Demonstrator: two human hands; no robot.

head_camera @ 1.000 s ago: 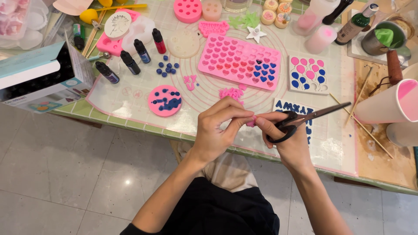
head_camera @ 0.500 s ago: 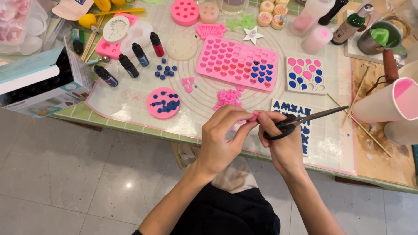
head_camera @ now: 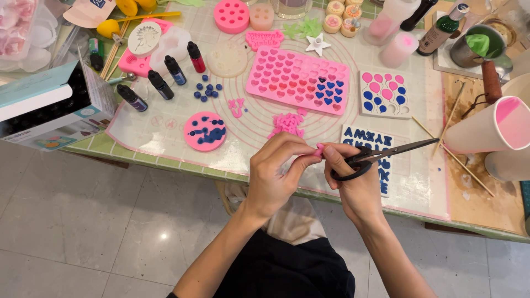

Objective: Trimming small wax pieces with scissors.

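covering most of the desk is a translucent round-marked silicone work mat; toward its far edge lies the pink rectangular heart-shaped silicone mould, mostly filled pink, a few cells dark blue; a small heap of loose pink cast pieces lies just nearer, which suggests demoulding is largely done and trimming is under way; at the near edge the left hand pinches a tiny pink cast piece; the right hand grips black-handled scissors, blades nearly closed, pointing right.
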